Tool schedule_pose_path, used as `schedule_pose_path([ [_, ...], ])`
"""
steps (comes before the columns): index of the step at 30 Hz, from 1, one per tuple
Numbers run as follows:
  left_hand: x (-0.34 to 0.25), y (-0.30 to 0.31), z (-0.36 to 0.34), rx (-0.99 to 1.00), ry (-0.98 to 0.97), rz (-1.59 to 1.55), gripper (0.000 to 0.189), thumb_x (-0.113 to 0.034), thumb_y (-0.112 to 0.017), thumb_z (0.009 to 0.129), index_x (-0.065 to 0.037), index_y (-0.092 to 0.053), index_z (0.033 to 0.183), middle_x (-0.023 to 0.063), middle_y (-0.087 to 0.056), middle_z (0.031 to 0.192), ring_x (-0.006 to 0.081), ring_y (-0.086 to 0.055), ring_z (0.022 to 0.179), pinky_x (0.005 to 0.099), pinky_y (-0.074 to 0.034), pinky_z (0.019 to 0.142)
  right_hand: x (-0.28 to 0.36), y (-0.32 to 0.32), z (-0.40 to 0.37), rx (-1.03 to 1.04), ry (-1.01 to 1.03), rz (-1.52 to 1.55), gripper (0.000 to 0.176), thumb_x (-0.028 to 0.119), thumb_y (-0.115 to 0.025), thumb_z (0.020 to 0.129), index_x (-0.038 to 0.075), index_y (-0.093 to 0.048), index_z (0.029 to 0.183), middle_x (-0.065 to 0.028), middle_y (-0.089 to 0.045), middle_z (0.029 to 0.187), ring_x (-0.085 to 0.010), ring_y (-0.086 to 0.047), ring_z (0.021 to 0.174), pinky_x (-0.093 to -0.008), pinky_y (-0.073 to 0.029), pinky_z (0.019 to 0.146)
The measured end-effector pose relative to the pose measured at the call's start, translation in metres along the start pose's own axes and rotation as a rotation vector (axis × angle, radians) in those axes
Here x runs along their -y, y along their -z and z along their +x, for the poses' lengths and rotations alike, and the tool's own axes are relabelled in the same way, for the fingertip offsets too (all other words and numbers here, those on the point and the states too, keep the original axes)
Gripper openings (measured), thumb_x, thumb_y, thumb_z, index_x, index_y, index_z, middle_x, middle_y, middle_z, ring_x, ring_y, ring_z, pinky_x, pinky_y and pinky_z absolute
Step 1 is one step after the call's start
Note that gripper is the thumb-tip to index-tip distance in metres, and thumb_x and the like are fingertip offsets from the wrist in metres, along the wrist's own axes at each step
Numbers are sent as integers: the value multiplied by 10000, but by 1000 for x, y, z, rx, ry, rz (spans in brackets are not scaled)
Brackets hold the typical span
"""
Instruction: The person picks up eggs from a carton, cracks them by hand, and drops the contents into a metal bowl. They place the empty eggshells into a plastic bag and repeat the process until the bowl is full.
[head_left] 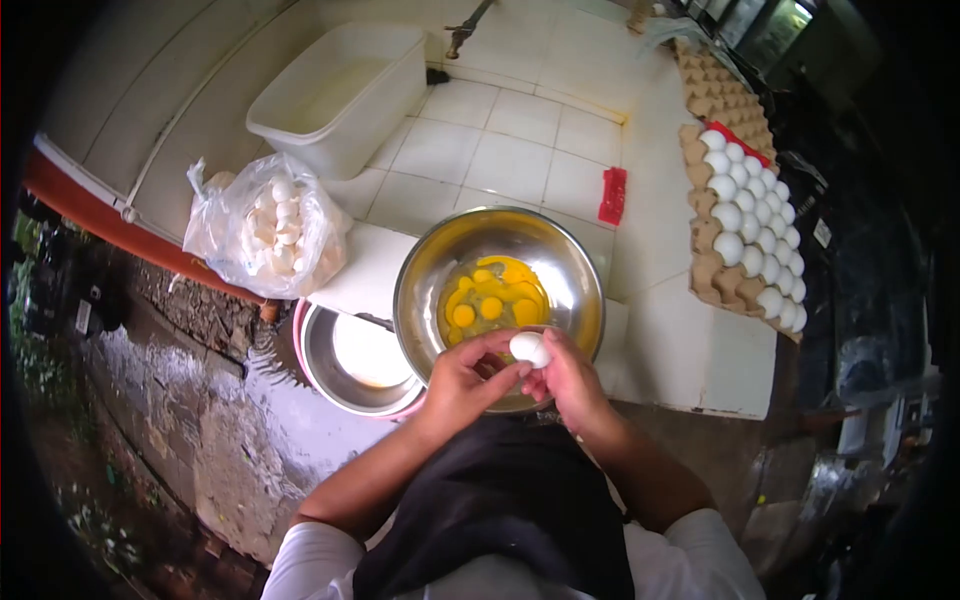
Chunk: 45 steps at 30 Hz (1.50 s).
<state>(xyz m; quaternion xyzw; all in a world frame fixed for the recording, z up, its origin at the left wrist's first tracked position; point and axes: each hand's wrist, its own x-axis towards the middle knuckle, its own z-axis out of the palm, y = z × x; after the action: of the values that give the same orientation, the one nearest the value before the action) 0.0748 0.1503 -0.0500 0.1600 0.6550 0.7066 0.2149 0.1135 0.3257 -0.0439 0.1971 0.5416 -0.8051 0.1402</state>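
A white egg (529, 348) is held over the near rim of a large steel bowl (415, 275). My left hand (468, 382) has its thumb and fingers curled up to the egg's left side. My right hand (572, 385) grips it from the right, thumb along the shell and fingers beneath. Inside the bowl lie several raw egg yolks (491, 308) in clear whites, some whole and some broken.
A plastic bag of eggshells (280, 235) sits on the left ledge. Below it stands a steel pot (320, 365). A white tub (350, 100) is behind, under a tap (462, 38). Egg trays (697, 150) with white eggs lie right, near a red wrapper (612, 195).
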Motion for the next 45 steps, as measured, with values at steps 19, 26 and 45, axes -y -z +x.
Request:
schedule_pose_path([
  [19, -20, 32, 17, -306, -282, 725, 343, -96, -772, 742, -51, -697, 1074, 141, -705, 882, 279, -692, 737, 354, -562, 659, 36, 7, 14, -292, 651, -1156, 490, 360, -719, 871, 47, -534, 1200, -97, -622, 903, -151, -573, 700, -280, -505, 653],
  [26, -17, 66, -24, -444, -41, 101, 294, 26, -696, 843, 48, -606, 1122, 81, -697, 956, 97, -652, 798, 224, -522, 658, 49, 26, -13, -140, 281, -360, 413, 218, -724, 885, 16, -538, 1194, -19, -622, 883, -78, -551, 680, -227, -462, 577],
  [45, -70, 245, 15, -965, -68, 1108, 487, -160, -786, 773, -3, -626, 1205, 136, -701, 1021, 213, -679, 765, 305, -528, 670, 49, -108, 25, 312, -206, -117, 398, 280, -562, 985, 30, -528, 1293, -127, -648, 1076, -198, -667, 798, -297, -525, 665],
])
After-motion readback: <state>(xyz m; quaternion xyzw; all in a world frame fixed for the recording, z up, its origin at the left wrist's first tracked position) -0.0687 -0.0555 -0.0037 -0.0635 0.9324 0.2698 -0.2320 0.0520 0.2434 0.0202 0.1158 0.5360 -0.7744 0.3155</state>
